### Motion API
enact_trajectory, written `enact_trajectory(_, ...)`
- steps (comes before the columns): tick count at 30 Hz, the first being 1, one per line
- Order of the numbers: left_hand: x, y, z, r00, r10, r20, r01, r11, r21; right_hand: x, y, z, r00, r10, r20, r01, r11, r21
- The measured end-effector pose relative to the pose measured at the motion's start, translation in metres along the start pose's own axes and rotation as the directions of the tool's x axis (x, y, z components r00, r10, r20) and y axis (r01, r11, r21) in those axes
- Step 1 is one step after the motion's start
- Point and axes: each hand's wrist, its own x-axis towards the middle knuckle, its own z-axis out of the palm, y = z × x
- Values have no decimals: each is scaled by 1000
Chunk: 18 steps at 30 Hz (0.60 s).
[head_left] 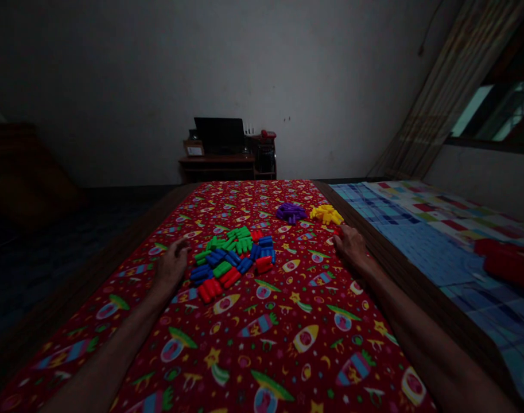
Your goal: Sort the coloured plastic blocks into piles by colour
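Observation:
A mixed pile of small plastic pieces, in green [240, 238], blue [221, 256] and red [210, 289], lies on the patterned red cloth [262, 355]. My left hand [171, 265] rests on the cloth just left of this pile, its fingers loosely bent with a gap to the thumb and nothing seen between them. On the right side of the cloth, my right hand [352, 246] has its fingers closed around a small red piece [340, 232], of which only a bit shows. Beyond that hand sits a heap of yellow pieces [326, 214], with a heap of purple pieces [291, 212] beside it.
The cloth covers a long table with a brown edge [158, 203]. A desk [218, 162] with a dark monitor [220, 135] stands against the far wall. To the right is a surface with checked blue bedding [399, 241] and a red item [509, 264].

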Motion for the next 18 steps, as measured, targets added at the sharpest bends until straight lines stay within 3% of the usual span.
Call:
enact_trajectory(5,1,0,1,999,47,-16,-46,999,23,3,2,-3,997,-63,-32,65,996,60)
enact_trajectory(9,1,0,1,995,99,-13,-98,994,40,0,-47,-13,972,-224,-66,233,942,242)
enact_trajectory(11,0,1,1,993,118,-10,-117,991,69,-8,-85,-16,922,-387,1,357,853,380)
enact_trajectory(14,-1,2,0,988,154,4,-154,983,101,-25,-141,-11,783,-620,55,532,713,456)
enact_trajectory(16,-1,1,0,984,176,1,-175,978,115,-33,-166,-3,726,-682,86,598,688,412)
enact_trajectory(18,0,0,0,982,191,1,-189,975,118,-34,-178,3,700,-701,135,620,690,373)
